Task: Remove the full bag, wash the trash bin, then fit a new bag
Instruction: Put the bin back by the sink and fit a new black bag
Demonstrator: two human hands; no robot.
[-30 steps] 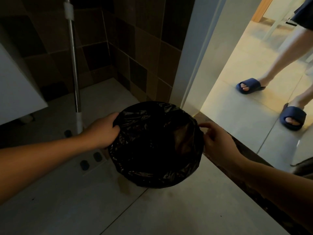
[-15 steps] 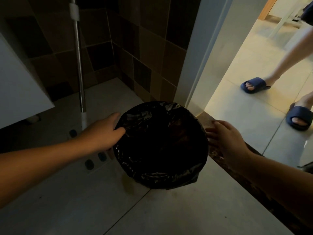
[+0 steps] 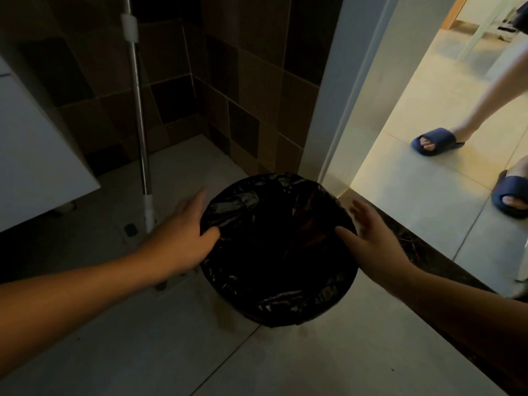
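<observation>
Black bag (image 3: 274,252): we see it stretched over the bin's rim, folded down outside; the bin stands on the bathroom floor (image 3: 143,352), near the doorway.
Left hand (image 3: 183,235): our fingers lie straight along the left rim, thumb pressing the plastic, nothing gripped.
Right hand (image 3: 371,238): released; a second ago it pinched the right rim, now its fingers are spread beside it.
Meaning: we judge the new bag fitted and the last step nearly done.
Far left: mop pole (image 3: 140,124) against tiled wall.
Far right: another person's slippers (image 3: 434,141) beyond the doorway.
</observation>
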